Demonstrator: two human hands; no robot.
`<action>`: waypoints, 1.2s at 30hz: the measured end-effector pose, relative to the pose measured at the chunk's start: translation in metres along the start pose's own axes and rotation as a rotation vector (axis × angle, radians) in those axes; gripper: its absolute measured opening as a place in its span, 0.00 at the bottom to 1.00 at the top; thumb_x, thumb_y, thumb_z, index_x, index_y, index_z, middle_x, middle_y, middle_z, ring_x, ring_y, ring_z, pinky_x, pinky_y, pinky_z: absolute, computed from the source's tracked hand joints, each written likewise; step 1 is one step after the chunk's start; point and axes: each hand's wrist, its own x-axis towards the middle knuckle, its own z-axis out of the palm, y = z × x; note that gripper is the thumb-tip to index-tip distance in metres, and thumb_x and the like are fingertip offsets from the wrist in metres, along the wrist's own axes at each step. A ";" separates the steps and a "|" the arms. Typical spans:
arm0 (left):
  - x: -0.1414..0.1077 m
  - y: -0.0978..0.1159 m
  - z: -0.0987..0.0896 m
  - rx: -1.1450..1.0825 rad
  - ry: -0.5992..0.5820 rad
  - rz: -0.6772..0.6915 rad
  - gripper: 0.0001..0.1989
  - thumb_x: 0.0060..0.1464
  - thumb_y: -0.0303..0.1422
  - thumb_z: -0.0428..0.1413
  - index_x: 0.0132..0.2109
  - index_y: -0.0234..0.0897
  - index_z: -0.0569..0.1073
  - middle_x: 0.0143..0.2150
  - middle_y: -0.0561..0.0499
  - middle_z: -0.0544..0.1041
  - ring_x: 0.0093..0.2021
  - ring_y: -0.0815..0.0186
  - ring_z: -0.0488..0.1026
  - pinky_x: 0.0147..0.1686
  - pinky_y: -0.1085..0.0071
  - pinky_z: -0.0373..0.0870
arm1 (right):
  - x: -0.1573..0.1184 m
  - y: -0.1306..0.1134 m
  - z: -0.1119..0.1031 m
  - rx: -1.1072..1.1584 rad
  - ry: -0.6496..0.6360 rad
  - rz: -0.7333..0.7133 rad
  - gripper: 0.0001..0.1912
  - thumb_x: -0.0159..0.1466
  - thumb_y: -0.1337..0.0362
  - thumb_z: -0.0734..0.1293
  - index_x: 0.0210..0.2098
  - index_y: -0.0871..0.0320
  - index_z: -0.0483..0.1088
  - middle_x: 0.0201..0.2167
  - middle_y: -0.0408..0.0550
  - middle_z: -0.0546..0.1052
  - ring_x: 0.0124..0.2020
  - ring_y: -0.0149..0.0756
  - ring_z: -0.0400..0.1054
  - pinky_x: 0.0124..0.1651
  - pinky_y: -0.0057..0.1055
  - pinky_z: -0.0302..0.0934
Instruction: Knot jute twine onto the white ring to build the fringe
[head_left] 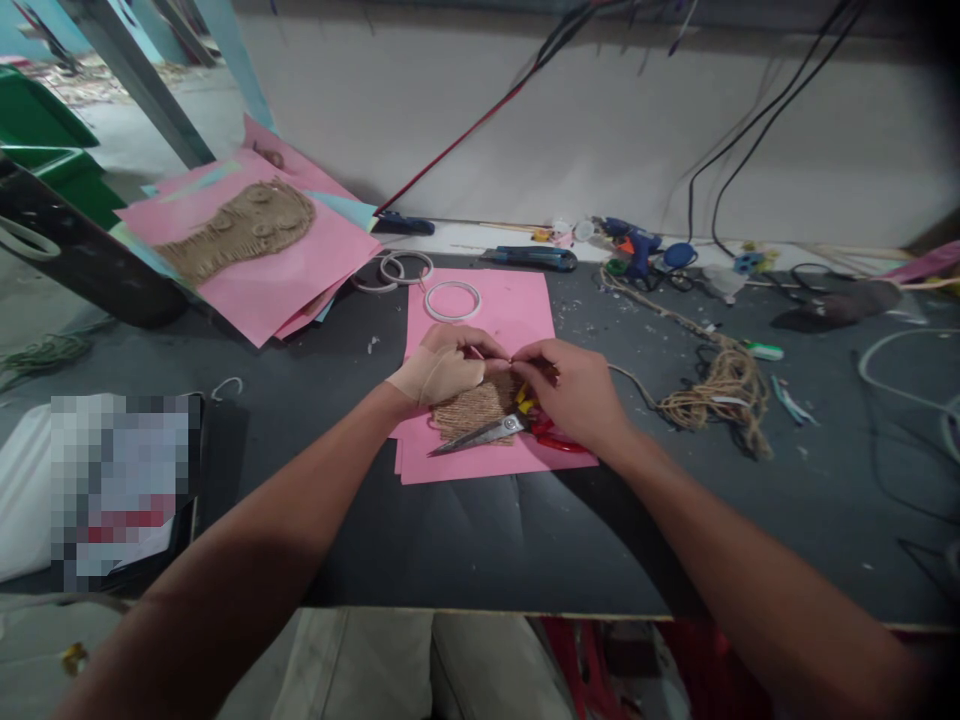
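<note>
Pink sheets [517, 300] lie on the dark table, with a patch of brown twine rows [472, 410] on them. My left hand [454, 365] pinches at the upper edge of the patch, thumb and index finger pressed together. Touching its fingertips, my right hand [574, 390] is closed in a pinch too. Twine runs from near my right hand to a tangled twine bundle [720, 395] on the right. Scissors [487, 434] with red handles rest across the patch, partly under my right hand. What the fingertips hold is too small to make out.
White rings [452, 300] lie above the patch. Behind are a blue cutter [536, 258] and a blue glue gun [637, 245]. Pink sheets bearing a twine shape [255, 225] stand at left. A black tray [196, 450] with a white packet is at lower left.
</note>
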 end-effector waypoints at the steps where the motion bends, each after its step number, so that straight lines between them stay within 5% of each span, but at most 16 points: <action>1: 0.000 0.000 0.000 0.004 -0.002 -0.006 0.07 0.51 0.35 0.64 0.37 0.36 0.83 0.34 0.48 0.81 0.33 0.67 0.73 0.34 0.69 0.68 | 0.000 0.000 0.000 -0.002 -0.001 -0.001 0.05 0.67 0.65 0.67 0.39 0.54 0.77 0.37 0.47 0.82 0.37 0.40 0.75 0.42 0.37 0.66; 36: 0.001 -0.002 0.000 0.044 -0.005 0.021 0.06 0.52 0.32 0.63 0.37 0.38 0.84 0.35 0.49 0.82 0.35 0.66 0.74 0.35 0.69 0.69 | 0.000 0.004 0.002 -0.019 0.015 -0.034 0.04 0.66 0.67 0.68 0.38 0.55 0.77 0.36 0.46 0.82 0.37 0.39 0.75 0.42 0.35 0.66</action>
